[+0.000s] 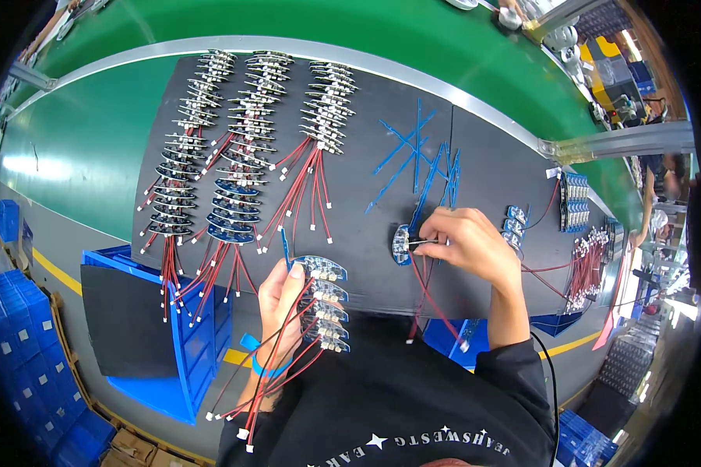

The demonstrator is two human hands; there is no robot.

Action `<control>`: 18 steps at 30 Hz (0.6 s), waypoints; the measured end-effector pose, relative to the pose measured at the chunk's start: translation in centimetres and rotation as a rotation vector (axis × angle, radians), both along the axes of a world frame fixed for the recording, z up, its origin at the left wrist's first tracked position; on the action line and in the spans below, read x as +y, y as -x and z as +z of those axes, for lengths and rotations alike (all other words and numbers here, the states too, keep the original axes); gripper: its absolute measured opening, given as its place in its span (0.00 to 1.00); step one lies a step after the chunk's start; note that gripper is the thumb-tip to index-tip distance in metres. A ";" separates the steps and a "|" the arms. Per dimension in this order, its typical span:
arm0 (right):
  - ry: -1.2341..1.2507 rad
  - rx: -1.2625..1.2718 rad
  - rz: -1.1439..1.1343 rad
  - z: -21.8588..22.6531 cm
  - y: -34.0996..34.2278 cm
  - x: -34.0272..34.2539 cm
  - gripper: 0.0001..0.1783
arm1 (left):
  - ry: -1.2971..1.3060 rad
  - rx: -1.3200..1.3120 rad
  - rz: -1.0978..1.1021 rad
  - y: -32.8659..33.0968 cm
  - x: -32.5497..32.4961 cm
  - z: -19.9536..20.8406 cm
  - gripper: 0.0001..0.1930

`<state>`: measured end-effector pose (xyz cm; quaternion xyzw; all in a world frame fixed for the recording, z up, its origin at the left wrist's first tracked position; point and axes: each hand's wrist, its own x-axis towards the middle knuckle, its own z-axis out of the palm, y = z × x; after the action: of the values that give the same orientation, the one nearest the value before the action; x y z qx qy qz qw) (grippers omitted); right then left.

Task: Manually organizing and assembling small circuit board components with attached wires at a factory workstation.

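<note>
My left hand is closed on a panel of several small curved circuit boards. Red and black wires with white end plugs hang from these boards across my wrist. A thin blue strip stands up by the left thumb. Over the mat, my right hand is pinched beside another small curved circuit board. A thin light piece shows between its fingertips, next to a dark part; what it is I cannot make out. Red wires trail down below that board.
Three long rows of wired circuit boards lie on the black mat. Loose blue strips are scattered mid-mat. At the right are more board panels and a wire bundle. A blue bin stands at the lower left.
</note>
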<state>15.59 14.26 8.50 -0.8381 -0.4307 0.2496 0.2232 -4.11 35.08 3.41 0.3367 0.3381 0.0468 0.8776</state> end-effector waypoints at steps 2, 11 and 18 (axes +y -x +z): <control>-0.029 -0.045 0.034 0.3 0.6 0.0 0.11 | 0.005 -0.002 -0.008 0.1 0.0 -0.2 0.16; -0.260 0.034 0.197 0.1 0.2 1.1 0.08 | 0.106 0.024 -0.180 -1.6 -0.4 0.4 0.16; -0.210 0.251 0.212 -1.1 1.6 0.8 0.07 | 0.654 -0.249 -0.464 -1.9 -2.2 -0.6 0.32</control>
<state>14.02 15.06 7.42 -0.7223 -0.5092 0.3281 0.3339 -2.19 32.88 2.77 0.0991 0.1415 -0.2217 0.9597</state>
